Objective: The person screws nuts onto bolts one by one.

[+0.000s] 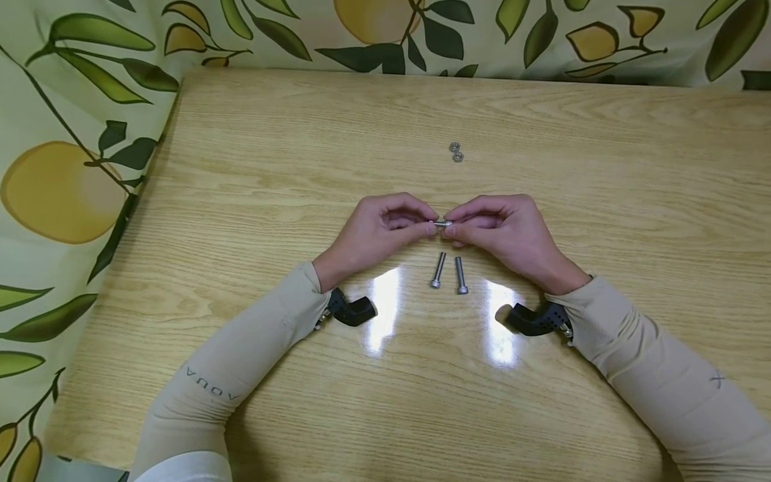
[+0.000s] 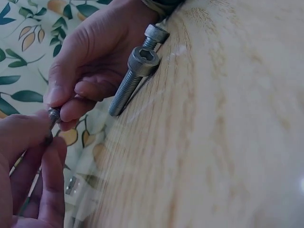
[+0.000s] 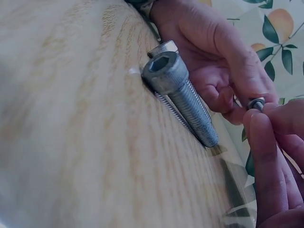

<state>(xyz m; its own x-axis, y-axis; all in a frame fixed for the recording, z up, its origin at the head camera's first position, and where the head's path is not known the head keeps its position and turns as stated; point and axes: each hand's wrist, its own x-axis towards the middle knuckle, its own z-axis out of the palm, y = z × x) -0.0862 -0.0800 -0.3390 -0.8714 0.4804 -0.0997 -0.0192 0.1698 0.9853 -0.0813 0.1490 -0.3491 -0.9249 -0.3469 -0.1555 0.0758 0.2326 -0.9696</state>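
The only readable lettering is "AQUA", printed in pale grey capitals on the beige left sleeve (image 1: 241,361), upside down from the head view. The right sleeve (image 1: 668,375) carries a small grey cross-shaped mark, like an X, near the forearm.

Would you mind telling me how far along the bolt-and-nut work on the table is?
Nothing looks finished yet. In hand: the left hand and right hand pinch one bolt between their fingertips. Left: two bolts lie bare on the table, and two nuts sit apart beyond the hands.
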